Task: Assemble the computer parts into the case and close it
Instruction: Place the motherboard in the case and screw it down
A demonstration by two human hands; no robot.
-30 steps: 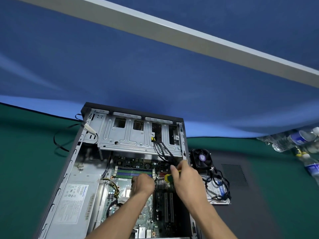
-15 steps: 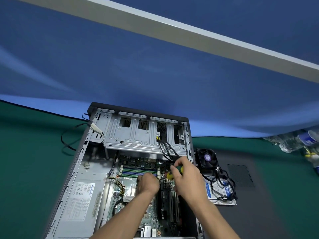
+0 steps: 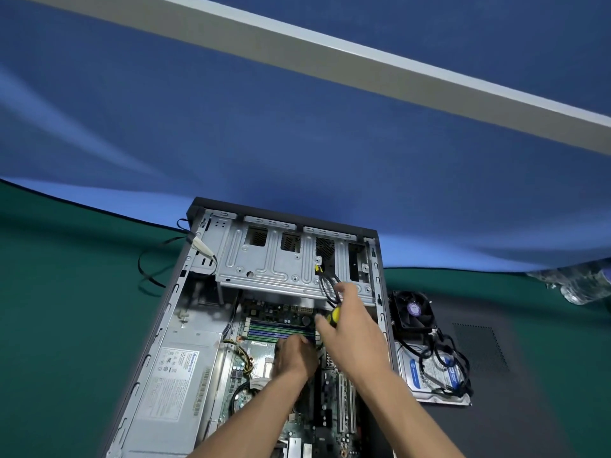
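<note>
Right grip curled closed, left grip curled, knuckles up.

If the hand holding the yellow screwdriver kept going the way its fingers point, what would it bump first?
Probably the black cables by the right hand, then the silver metal drive cage; depth is unclear.

Bench covered in dark green cloth. Behind it, a blue fabric backdrop hangs with soft folds, its lower edge meeting the green surface along a curved line. A pale grey-white beam crosses the backdrop diagonally, upper left to right edge. At the far right edge, clear plastic water bottles lie on the bench, blurred; their count cannot be told.
</note>
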